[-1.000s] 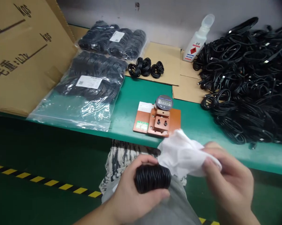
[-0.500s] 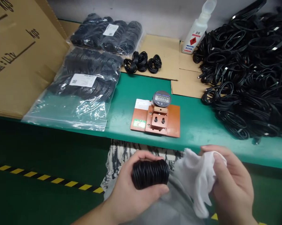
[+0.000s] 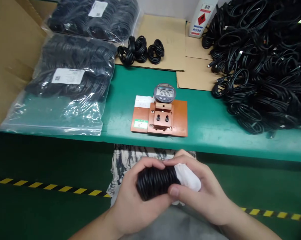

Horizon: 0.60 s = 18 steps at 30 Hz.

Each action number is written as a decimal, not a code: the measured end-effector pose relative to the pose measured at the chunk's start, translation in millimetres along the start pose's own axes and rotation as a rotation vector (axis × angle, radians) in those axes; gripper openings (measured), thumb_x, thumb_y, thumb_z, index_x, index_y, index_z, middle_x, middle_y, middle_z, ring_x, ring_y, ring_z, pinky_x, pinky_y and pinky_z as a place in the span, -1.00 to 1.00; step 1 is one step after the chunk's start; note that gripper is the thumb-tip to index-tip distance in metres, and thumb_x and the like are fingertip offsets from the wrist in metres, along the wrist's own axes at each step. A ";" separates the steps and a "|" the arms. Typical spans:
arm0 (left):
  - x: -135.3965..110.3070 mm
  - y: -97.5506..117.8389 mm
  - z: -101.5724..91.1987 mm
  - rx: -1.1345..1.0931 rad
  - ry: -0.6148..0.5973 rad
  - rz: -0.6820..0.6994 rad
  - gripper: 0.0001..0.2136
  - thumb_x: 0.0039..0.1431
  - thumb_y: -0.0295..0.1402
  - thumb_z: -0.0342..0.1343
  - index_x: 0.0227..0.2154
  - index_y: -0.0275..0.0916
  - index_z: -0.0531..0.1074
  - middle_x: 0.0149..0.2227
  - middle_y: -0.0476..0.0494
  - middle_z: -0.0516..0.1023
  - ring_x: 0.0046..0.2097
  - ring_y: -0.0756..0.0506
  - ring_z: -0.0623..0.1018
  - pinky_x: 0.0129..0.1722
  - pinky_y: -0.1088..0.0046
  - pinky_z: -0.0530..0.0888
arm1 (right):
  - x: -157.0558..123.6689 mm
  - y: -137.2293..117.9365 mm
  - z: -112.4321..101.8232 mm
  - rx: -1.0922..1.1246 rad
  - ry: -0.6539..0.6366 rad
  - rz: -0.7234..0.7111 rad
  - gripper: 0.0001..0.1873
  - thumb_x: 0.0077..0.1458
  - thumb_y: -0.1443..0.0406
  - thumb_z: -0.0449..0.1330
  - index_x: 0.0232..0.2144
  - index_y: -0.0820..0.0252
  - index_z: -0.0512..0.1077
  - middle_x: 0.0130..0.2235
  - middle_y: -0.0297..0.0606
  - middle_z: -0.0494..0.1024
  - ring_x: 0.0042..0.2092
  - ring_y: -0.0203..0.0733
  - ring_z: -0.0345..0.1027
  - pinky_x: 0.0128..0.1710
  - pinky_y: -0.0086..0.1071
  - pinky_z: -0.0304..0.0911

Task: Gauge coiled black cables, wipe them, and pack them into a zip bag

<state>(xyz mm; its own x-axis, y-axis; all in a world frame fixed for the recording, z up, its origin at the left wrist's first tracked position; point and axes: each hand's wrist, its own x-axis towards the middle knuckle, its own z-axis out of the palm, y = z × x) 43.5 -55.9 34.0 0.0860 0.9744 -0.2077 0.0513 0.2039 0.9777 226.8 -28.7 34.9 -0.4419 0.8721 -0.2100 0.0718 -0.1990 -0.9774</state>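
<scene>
A bundle of black cable coils [image 3: 154, 182], its ring-like turns packed side by side, lies in my left hand [image 3: 137, 203]. The fingers and thumb wrap round it from the left. My right hand [image 3: 203, 186] is closed on a white cloth [image 3: 188, 176], which presses against the right end of the bundle. Right fingertips and thumb also touch the black turns near the left hand's fingers. Both hands are over my lap, in front of the table's edge. Beyond them stands a copper-coloured fixture [image 3: 163, 120] with a round digital gauge [image 3: 165, 93] showing zeros.
Two clear bags of black coils [image 3: 72, 56] [image 3: 122, 20] lie at the left beside a cardboard box [image 3: 10, 66]. Several small coils [image 3: 140, 50] rest on cardboard [image 3: 172, 36]. A white bottle [image 3: 199, 20] and a large cable heap [image 3: 260, 66] occupy the right of the green table [image 3: 203, 113].
My right hand has moved left, bringing the cloth onto the bundle's right end. The cloth, hanging loose before, is now bunched in the hand. The view has shifted, and the table appears higher.
</scene>
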 end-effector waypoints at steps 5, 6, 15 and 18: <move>-2.0 -2.6 1.4 0.013 0.022 -0.028 -0.64 -0.07 -0.43 0.44 -0.22 -0.04 0.46 -0.25 0.11 0.61 -0.25 -0.02 0.64 -0.25 0.54 0.59 | -2.0 8.2 -6.2 0.035 -0.011 -0.007 -0.62 0.10 0.27 0.37 0.00 -0.05 0.55 -0.21 -0.33 0.42 -0.23 -0.22 0.35 -0.24 -0.38 0.27; -2.3 -3.4 1.6 0.019 0.025 -0.031 -0.62 -0.07 -0.43 0.44 -0.20 -0.04 0.46 -0.23 0.11 0.61 -0.24 -0.03 0.64 -0.24 0.53 0.59 | -2.4 9.0 -7.3 0.032 -0.016 -0.014 -0.62 0.12 0.26 0.35 0.02 -0.03 0.55 -0.21 -0.31 0.43 -0.22 -0.21 0.35 -0.24 -0.37 0.28; -2.6 -7.6 3.3 0.206 0.052 0.124 -0.62 0.02 -0.49 0.37 -0.13 -0.05 0.42 -0.15 0.03 0.60 -0.12 -0.07 0.64 -0.07 0.45 0.58 | -2.8 10.4 -2.1 -0.117 0.034 -0.211 -0.58 0.22 0.40 0.17 0.10 0.02 0.48 -0.13 -0.21 0.55 -0.13 -0.12 0.46 -0.15 -0.31 0.42; -3.9 -11.7 4.6 0.248 0.049 0.178 -0.61 0.04 -0.50 0.35 -0.11 -0.05 0.40 -0.10 0.01 0.60 -0.06 -0.08 0.63 0.00 0.44 0.56 | -2.5 16.8 5.1 -0.216 0.115 -0.335 -0.55 0.22 0.44 0.10 0.14 0.08 0.44 -0.11 -0.16 0.57 -0.12 -0.08 0.48 -0.15 -0.26 0.44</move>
<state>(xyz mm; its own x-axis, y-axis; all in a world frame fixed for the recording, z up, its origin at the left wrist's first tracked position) 47.1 -62.4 23.2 0.0678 0.9974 -0.0262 0.2812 0.0061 0.9596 224.5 -36.5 19.2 -0.3707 0.9195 0.1307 0.1324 0.1916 -0.9725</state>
